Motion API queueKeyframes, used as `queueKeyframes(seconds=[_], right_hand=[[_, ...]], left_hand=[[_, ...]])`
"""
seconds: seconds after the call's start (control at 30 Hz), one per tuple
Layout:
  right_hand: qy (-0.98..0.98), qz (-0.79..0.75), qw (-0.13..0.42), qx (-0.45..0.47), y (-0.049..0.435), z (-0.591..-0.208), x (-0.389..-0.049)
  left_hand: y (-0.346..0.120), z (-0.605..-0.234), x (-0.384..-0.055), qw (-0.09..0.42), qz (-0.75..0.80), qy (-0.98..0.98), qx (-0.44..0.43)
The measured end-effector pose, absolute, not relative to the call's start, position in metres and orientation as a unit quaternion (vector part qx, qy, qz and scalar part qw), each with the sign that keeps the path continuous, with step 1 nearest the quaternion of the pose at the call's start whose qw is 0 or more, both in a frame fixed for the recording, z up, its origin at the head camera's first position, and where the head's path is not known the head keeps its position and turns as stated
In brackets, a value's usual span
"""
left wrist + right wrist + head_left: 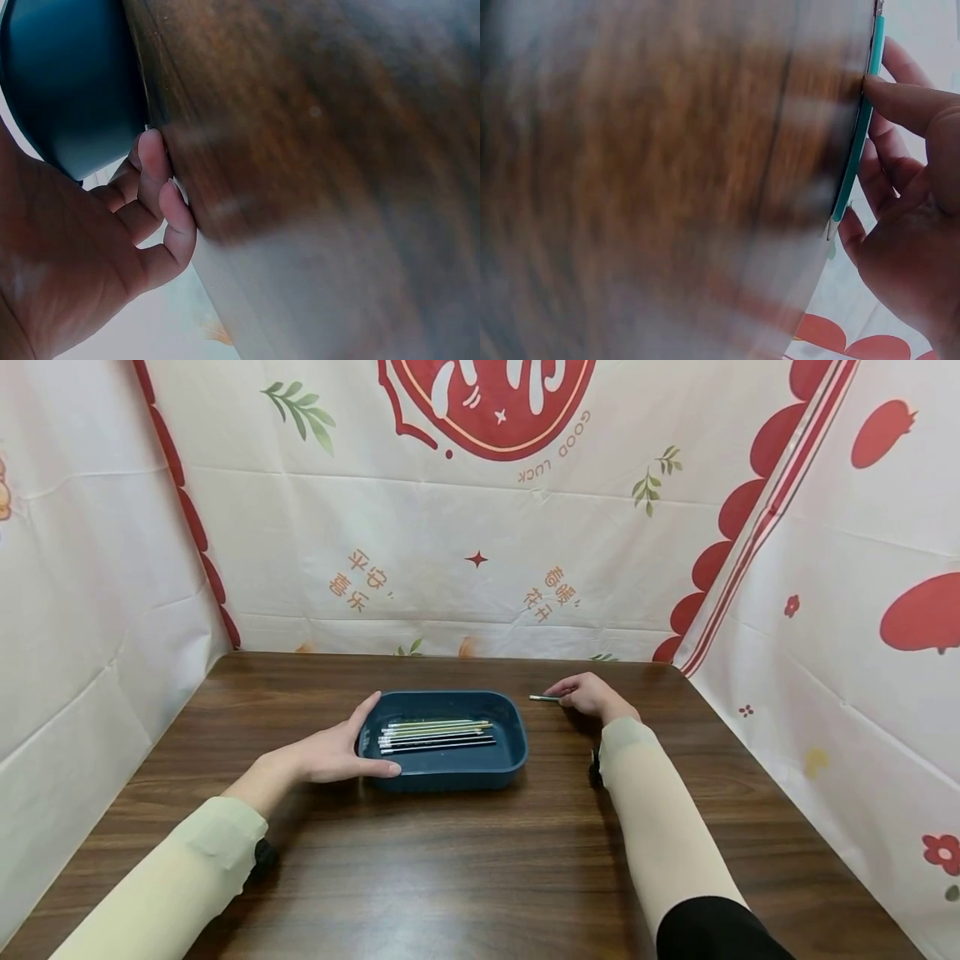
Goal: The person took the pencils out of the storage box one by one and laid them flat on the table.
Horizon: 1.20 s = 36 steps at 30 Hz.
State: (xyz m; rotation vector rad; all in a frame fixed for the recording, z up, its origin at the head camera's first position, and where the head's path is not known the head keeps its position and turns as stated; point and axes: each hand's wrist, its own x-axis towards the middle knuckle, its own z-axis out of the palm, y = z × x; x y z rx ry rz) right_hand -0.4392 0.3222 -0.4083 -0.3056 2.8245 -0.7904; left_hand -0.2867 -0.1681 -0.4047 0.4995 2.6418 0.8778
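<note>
A dark blue rectangular box (pixel 450 782) stands on the table, with several pencils (pixel 437 737) lying side by side in it, some yellow-green and some dark. My left hand (pixel 332 752) grips the box's left end, its thumb over the near rim and its index finger at the far left corner. In the left wrist view, the other fingers (pixel 154 161) curl beside the box's wall. To the right of the box, my right hand (pixel 590 695) pinches a green pencil (pixel 855 150) between thumb and fingers, low at the tabletop. The pencil's pale end points left toward the box.
The brown wood-grain table (pixel 450 877) ends at a far edge just beyond the box and the right hand. White printed cloth (pixel 420 527) hangs behind the table and along both sides.
</note>
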Motion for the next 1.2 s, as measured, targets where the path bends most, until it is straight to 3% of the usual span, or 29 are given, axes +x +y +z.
queueKeyframes(seconds=[1.2], right_hand=[[0.944, -0.304, 0.089, -0.096, 0.312, -0.399, -0.430]], left_hand=[[-0.168, -0.404, -0.286, 0.155, 0.307, 0.923, 0.173]])
